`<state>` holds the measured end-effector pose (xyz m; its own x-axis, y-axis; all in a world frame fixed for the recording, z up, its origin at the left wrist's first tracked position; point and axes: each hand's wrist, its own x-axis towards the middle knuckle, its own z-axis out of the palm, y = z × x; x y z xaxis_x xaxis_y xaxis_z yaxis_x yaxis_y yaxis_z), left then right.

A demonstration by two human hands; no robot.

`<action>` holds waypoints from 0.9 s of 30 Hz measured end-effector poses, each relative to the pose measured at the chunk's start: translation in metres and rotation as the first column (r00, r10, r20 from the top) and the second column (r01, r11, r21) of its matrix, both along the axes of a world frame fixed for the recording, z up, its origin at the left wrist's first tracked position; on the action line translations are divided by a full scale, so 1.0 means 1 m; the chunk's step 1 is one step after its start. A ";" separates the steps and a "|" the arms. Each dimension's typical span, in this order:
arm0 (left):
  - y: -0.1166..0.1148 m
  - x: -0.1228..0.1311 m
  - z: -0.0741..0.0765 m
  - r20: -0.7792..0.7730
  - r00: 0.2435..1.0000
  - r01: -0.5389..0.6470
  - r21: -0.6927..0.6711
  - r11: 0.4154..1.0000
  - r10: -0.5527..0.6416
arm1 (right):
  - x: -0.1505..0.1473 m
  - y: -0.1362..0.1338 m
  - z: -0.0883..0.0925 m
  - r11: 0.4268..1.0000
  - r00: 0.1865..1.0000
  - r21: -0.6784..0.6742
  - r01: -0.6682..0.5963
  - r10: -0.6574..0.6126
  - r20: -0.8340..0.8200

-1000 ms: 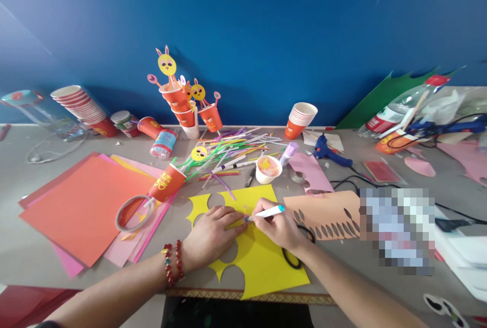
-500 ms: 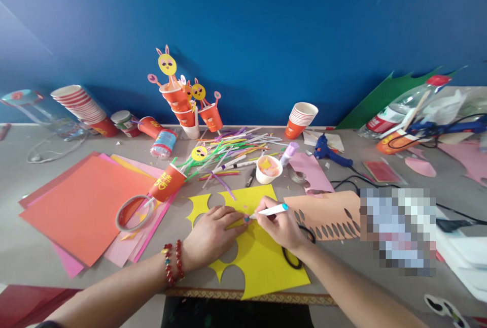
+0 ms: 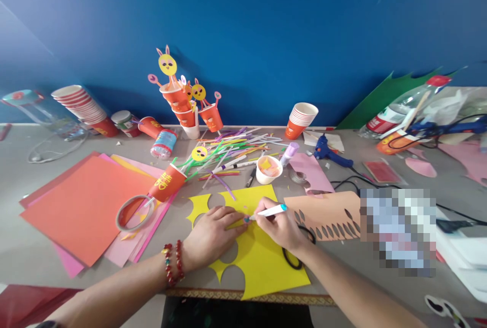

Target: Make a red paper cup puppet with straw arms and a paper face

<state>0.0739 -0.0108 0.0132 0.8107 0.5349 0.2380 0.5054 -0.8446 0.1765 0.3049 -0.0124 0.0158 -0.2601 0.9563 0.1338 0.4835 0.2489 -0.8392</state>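
**A:** Start nearest. What is at the table edge?

**B:** The yellow sheet reaches it at six o'clock. The left hand lies flat on the sheet with its fingers spread, gripping nothing. The right hand pinches a white marker, its tip down on the yellow beside the left fingertips.

**A:** How far along?

**B:** Partway, I'd judge. Round bites are already cut from the sheet's nine and six o'clock edges, and the four o'clock stretch is whole.

**A:** Room to move?

**B:** Little.
- A black loop lies under the right wrist.
- A peach sheet lies just beside the yellow one at three.
- A tape ring and a tipped orange cup sit at ten.
- A white cup is near at twelve, with the straws beyond it and then the blue wall.

A narrow grey strip of table shows at nine.
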 end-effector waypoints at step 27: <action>0.000 0.001 0.003 0.011 1.000 -0.002 -0.004 1.000 0.002 | 0.000 0.000 0.002 0.999 0.999 -0.026 -0.032 0.032 -0.007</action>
<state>0.0750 -0.0104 0.0161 0.8073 0.5371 0.2446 0.5048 -0.8431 0.1851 0.3048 -0.0128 0.0182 -0.2902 0.9506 0.1103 0.4701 0.2420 -0.8488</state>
